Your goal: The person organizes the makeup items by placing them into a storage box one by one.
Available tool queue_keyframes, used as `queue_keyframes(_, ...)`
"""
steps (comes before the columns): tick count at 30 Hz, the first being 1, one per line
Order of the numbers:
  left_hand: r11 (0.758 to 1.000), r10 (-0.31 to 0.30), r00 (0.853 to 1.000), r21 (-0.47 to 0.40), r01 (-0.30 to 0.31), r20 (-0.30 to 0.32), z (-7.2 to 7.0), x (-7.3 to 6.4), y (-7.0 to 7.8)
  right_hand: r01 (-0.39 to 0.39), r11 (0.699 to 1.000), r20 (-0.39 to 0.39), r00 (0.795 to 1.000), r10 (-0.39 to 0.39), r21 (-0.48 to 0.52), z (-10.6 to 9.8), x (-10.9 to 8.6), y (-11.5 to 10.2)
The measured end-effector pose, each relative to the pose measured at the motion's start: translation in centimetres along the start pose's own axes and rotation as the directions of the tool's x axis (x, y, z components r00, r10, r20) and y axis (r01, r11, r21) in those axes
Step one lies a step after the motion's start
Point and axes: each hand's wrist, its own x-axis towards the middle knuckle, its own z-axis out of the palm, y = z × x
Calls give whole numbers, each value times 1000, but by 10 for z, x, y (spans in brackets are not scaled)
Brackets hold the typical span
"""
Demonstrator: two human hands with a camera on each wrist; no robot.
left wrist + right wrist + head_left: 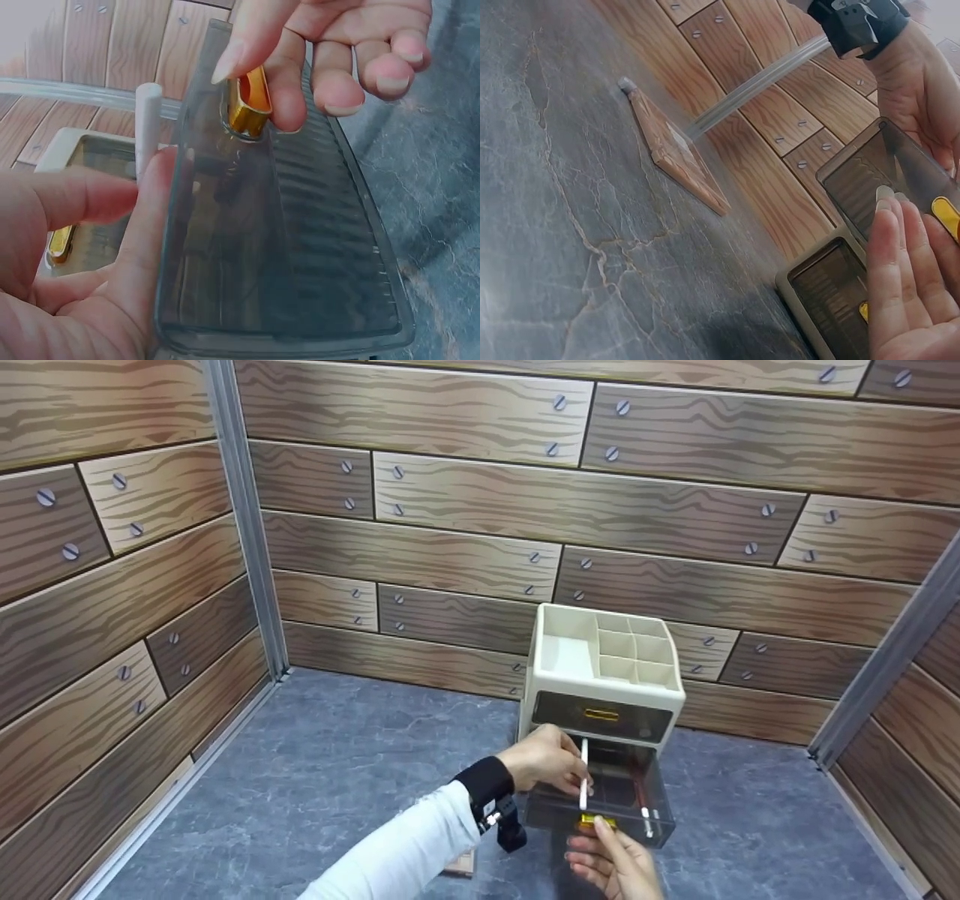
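Over the open smoky drawer (225, 300) | I held a slim white stick (584, 769), left fingers (139, 232) clamped on it | my right fingers (259, 34) pinched the drawer's gold handle (249, 124) | stick seemed light, stiff, perhaps slippery, best gripped mid-length | drawer plastic looked brittle

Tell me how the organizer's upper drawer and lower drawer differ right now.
The upper drawer sits closed in the cream organizer, while the lower drawer is pulled out. The upper drawer's gold handle is free; the lower drawer's gold handle is pinched by the right hand. The upper drawer shows only its front, while the lower drawer's inside shows from above too. Both have dark, see-through fronts with gold handles.
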Motion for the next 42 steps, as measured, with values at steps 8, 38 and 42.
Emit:
queue_keyframes(8,1000,-16,1000,23,16,-11,11,6,0,11,1000,24,1000,-11,6,0,0,1)
queue_keyframes(38,999,-38,993,11,40,-113,40,21,-8,53,999,55,997,-53,5,-1,-2,1)
queue_keyframes(42,999,-41,993,0,42,-111,42,22,-10,60,998,65,996,-60,3,-1,-2,1)
